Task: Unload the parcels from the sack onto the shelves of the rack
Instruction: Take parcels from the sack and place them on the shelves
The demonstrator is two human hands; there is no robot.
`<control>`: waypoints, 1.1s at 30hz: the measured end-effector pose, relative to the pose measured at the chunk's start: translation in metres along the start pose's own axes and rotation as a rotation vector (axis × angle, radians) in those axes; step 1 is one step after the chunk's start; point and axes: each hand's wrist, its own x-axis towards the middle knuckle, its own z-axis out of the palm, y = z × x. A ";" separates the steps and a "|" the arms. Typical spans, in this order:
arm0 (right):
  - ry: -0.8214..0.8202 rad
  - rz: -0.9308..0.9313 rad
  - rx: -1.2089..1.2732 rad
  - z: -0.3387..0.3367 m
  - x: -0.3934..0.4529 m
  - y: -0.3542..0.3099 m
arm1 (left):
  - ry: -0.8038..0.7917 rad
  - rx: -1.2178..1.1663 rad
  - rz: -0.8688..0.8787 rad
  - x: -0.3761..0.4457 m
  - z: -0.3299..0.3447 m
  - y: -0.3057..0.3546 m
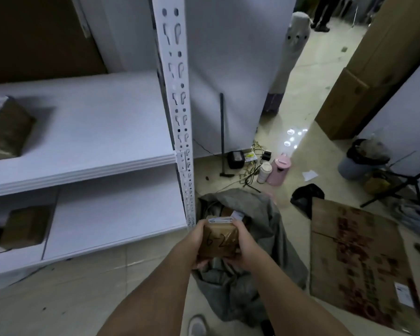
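The parcel point(218, 241) is a small brown box, taped glossy, with a white label at its far end and black marker digits on top. It hangs just above the open mouth of the sack point(240, 275), a limp grey cloth bag slumped on the floor at the foot of the rack point(172, 93). The left hand point(196, 241) and right hand point(246, 246) grasp it from either side, fingers curled under. Its long axis runs away from the person. The shelves point(95, 132) lie up and to the left, so the left hand is nearer; I'd judge the lift goes that way. They are smooth white boards on a perforated metal post, each holding a brown parcel near its left edge.
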 end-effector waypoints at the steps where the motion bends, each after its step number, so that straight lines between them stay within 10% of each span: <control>1: 0.011 -0.008 -0.020 0.001 -0.012 0.002 | 0.009 -0.005 0.011 -0.012 -0.003 -0.005; 15: -0.157 -0.143 -0.250 0.048 -0.077 0.051 | 0.077 -0.166 0.274 -0.145 -0.070 -0.062; 33: -0.210 -0.533 -0.191 0.283 -0.195 0.094 | 0.093 -0.051 0.626 -0.230 -0.296 -0.002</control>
